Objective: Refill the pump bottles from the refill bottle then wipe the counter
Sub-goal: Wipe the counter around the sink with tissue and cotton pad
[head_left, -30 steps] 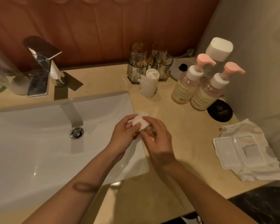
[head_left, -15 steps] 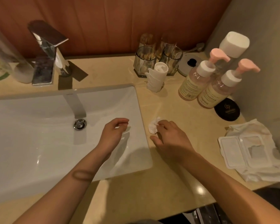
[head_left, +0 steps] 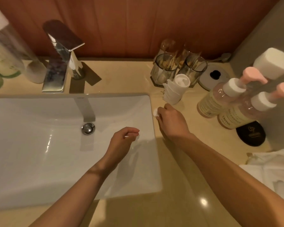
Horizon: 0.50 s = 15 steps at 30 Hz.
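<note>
Head view: a person's bare arms reach over a beige counter and white sink.
Right hand: fingers pinch a small white wad on the counter, just beside the sink's right rim.
Left hand: hovers over the basin, fingers loosely curled; whether they hold anything cannot be told.
Pump bottles: two, pink-topped, side by side at far right, with a white-capped bottle just behind.
</note>
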Each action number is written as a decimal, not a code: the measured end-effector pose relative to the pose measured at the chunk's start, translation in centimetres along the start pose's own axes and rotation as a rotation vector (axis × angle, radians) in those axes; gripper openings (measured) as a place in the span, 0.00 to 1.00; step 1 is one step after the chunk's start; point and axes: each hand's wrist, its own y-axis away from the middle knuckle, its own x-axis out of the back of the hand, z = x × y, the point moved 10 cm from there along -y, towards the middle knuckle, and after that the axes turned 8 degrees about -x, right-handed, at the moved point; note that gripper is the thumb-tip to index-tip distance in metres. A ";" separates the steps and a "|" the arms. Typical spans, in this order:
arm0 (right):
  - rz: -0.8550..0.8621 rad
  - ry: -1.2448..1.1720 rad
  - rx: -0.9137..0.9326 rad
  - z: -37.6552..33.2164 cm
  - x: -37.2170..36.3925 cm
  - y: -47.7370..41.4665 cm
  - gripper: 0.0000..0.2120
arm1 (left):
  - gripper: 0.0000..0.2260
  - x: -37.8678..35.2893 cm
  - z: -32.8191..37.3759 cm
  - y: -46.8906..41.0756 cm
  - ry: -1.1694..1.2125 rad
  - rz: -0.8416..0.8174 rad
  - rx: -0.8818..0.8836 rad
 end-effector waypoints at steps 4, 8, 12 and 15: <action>0.035 -0.014 -0.029 -0.3 -0.1 -3.9 0.07 | 0.12 0.2 0.5 -1.0 -0.005 0.011 -0.004; -0.032 -0.045 0.118 -1.2 0.1 -1.6 0.07 | 0.11 0.7 1.5 -1.7 0.039 0.042 -0.021; -0.190 -0.068 0.418 -2.2 -0.5 7.9 0.07 | 0.11 0.9 1.7 -1.9 0.054 0.041 -0.029; -0.328 -0.036 0.675 -2.0 -1.0 15.4 0.05 | 0.12 0.6 1.2 -1.7 0.048 0.027 -0.012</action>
